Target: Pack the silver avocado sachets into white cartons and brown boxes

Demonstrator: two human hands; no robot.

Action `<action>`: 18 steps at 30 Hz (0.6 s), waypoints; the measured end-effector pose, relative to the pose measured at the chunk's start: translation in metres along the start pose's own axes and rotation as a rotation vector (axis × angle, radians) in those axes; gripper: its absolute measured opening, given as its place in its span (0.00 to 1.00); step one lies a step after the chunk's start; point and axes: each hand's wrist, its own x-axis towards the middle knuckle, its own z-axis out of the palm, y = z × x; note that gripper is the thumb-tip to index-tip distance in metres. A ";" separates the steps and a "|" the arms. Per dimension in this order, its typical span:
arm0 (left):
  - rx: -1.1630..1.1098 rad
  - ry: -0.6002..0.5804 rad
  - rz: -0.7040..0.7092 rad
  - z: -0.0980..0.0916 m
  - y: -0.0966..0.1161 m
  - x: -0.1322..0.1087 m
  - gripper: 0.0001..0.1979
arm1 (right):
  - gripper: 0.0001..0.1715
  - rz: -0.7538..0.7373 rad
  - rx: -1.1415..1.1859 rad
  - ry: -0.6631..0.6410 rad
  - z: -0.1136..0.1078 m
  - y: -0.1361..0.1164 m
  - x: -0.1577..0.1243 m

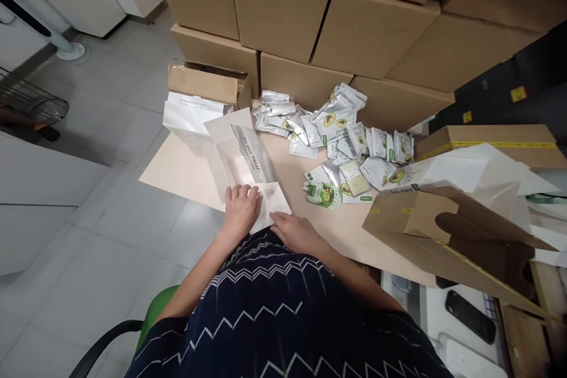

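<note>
A white carton (225, 160) with dark lettering on its side panel lies at the near edge of the table, its flaps spread and the inside showing. My left hand (241, 210) curls its fingers over the carton's near left edge. At the near right corner, my right hand (297, 231) grips the near flap (270, 201), its fingertips partly hidden. Right of the carton lies a loose heap of silver and white pouches (336, 121) with avocado pictures. Closer to me in that heap is a green pouch (322, 195).
Large brown boxes (283, 6) are stacked behind the table (181, 168). Another white carton (190, 112) and an open brown box (204, 82) stand at the back left. An open brown carton (465, 236) leans at the right, above a phone (470, 316).
</note>
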 end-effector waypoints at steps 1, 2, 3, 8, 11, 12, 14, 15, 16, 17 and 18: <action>-0.004 -0.011 -0.008 0.004 -0.004 -0.003 0.14 | 0.17 0.020 -0.021 -0.011 -0.007 -0.003 0.001; -0.028 -0.022 -0.015 0.008 -0.008 -0.006 0.17 | 0.17 0.003 -0.018 0.014 -0.012 -0.005 0.004; -0.066 -0.033 -0.025 0.012 -0.011 -0.008 0.18 | 0.17 -0.051 0.004 0.063 -0.015 -0.008 0.010; -0.285 -0.031 -0.115 0.028 -0.020 -0.013 0.17 | 0.21 -0.396 0.040 0.167 0.000 -0.022 0.062; -0.275 -0.037 -0.150 0.029 -0.020 -0.012 0.14 | 0.26 -0.321 -0.038 0.230 0.006 -0.019 0.087; -0.237 -0.058 -0.145 0.028 -0.020 -0.013 0.13 | 0.26 -0.263 -0.052 0.282 0.006 -0.014 0.092; -0.152 -0.111 -0.114 0.025 -0.019 -0.015 0.12 | 0.27 -0.115 -0.043 0.392 0.001 0.001 0.098; -0.121 -0.130 -0.094 0.024 -0.019 -0.017 0.12 | 0.29 -0.029 -0.019 0.429 -0.001 0.010 0.100; -0.101 -0.140 -0.079 0.024 -0.018 -0.018 0.12 | 0.33 0.059 0.016 0.444 -0.001 0.019 0.102; -0.090 -0.138 -0.069 0.024 -0.018 -0.020 0.13 | 0.37 0.140 0.060 0.437 -0.001 0.028 0.104; -0.086 -0.132 -0.063 0.025 -0.018 -0.021 0.13 | 0.41 0.202 0.111 0.412 0.001 0.037 0.106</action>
